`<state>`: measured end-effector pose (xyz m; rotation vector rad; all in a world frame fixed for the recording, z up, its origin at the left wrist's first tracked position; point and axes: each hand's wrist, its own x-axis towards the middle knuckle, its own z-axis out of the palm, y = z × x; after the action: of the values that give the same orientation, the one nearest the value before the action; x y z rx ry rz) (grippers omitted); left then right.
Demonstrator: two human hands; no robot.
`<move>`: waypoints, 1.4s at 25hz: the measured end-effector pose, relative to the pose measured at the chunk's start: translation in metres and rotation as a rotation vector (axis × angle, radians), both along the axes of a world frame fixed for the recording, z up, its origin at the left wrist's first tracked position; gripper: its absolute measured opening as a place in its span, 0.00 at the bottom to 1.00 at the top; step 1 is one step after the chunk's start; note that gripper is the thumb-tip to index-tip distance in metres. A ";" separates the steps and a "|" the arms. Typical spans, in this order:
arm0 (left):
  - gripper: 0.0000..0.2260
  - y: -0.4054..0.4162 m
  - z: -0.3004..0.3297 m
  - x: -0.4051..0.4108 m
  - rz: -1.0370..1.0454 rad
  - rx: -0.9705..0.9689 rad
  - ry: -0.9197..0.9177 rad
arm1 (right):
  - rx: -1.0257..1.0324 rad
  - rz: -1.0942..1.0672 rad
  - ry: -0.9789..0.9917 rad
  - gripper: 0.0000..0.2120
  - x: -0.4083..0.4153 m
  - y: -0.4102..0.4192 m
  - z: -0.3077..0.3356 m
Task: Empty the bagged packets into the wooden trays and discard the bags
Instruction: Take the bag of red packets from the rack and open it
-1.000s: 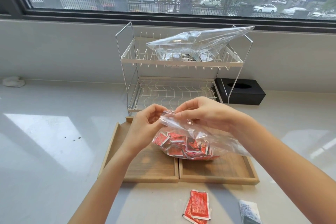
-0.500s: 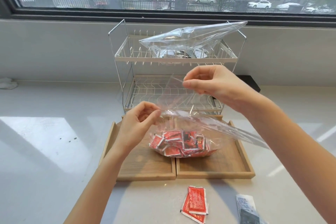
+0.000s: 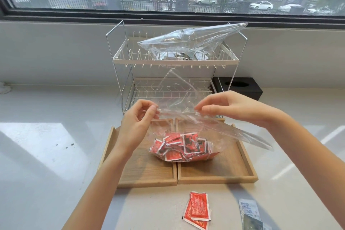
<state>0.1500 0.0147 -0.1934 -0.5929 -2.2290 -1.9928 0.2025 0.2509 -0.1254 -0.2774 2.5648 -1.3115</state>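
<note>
Clear bag (image 3: 186, 117), centre frame: thin, limp, slippery | red packets (image 3: 183, 147): light, loose | left hand (image 3: 136, 123), right hand (image 3: 229, 106): fingertips pinch mouth edges | best hold: bottom corners, over wooden trays (image 3: 224, 170).

no text could be read anywhere. the loose red sachets (image 3: 197, 209) on the counter carried rows of small print and the white sachet (image 3: 249, 209) beside them had a printed panel (both too fine and blurred to make out). the red packets (image 3: 183, 146) in the clear bag showed dark markings, also illegible.
</note>
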 end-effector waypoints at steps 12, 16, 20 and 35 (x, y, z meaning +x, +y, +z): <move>0.07 -0.005 -0.001 -0.010 0.118 0.043 -0.005 | -0.061 -0.193 0.307 0.05 -0.009 0.014 0.016; 0.06 -0.004 0.004 -0.010 0.052 0.013 0.009 | -0.102 -0.212 0.371 0.08 -0.016 0.011 0.017; 0.06 -0.002 0.006 -0.013 0.068 -0.002 0.046 | -0.006 -0.125 0.062 0.19 -0.016 0.020 0.002; 0.06 -0.001 0.006 -0.016 0.108 0.006 0.076 | 0.077 -0.341 0.528 0.07 -0.008 0.040 0.036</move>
<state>0.1338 0.0142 -0.1872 -0.5269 -2.1618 -1.8918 0.1944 0.2906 -0.0891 -0.1974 3.2154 -1.3921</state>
